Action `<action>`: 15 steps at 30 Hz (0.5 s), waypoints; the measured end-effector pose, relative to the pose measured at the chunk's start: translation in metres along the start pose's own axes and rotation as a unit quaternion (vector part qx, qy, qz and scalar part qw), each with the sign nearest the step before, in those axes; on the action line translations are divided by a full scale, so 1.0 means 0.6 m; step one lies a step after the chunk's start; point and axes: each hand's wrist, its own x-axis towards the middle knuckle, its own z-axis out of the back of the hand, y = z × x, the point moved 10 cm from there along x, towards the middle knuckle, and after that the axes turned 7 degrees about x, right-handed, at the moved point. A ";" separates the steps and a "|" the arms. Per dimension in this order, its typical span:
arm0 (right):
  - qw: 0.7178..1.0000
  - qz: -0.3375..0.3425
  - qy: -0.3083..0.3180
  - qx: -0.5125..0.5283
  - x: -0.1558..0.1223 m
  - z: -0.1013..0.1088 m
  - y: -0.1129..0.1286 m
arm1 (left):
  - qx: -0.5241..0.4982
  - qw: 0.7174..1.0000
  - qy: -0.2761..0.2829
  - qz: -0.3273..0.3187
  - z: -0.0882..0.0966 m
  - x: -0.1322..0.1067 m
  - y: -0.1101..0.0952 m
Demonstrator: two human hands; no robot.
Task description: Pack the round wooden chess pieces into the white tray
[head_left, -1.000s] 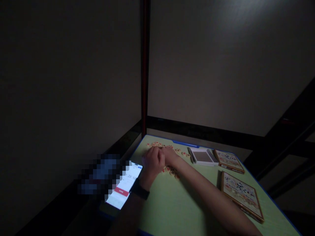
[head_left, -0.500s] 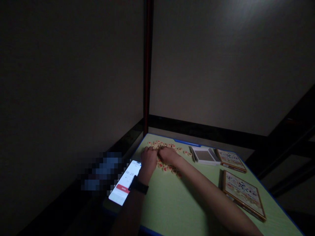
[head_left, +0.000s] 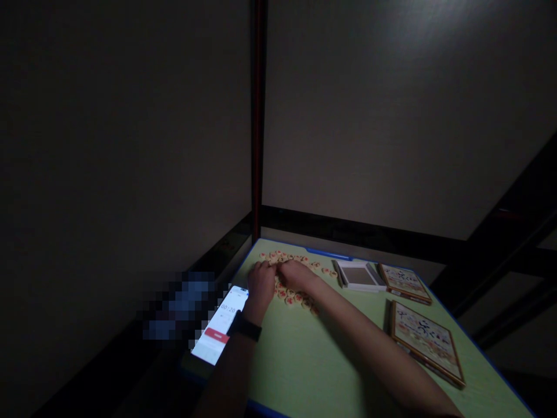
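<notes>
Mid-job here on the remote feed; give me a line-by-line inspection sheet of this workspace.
Surface: pale green table with a blue edge, dimly lit.
Job's things: round pieces, some marked red, scattered over the far left part; a few trail toward a white tray.
Clutter: lit phone at the table's left side; patterned box at near right, another box beyond it.
Grip: left hand and right hand close together among the pieces; what their fingertips hold is hidden.
Cables: nothing seen.
Surroundings: dark walls, with a dark red post at the corner.
</notes>
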 end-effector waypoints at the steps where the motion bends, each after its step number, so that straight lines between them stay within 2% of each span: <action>1: 1.000 0.000 0.000 0.002 0.002 -0.001 0.001 | -0.003 1.000 -0.004 0.001 -0.001 0.001 0.000; 5: 1.000 0.003 -0.001 0.019 0.004 0.002 0.001 | -0.029 0.999 -0.021 0.006 -0.001 0.005 0.007; 10: 0.999 0.004 -0.002 0.051 0.002 0.013 -0.009 | -0.065 0.996 -0.036 0.041 0.016 0.004 0.041; 15: 0.996 -0.007 -0.004 0.085 0.006 0.014 -0.026 | -0.076 0.996 0.004 0.056 0.023 -0.004 0.065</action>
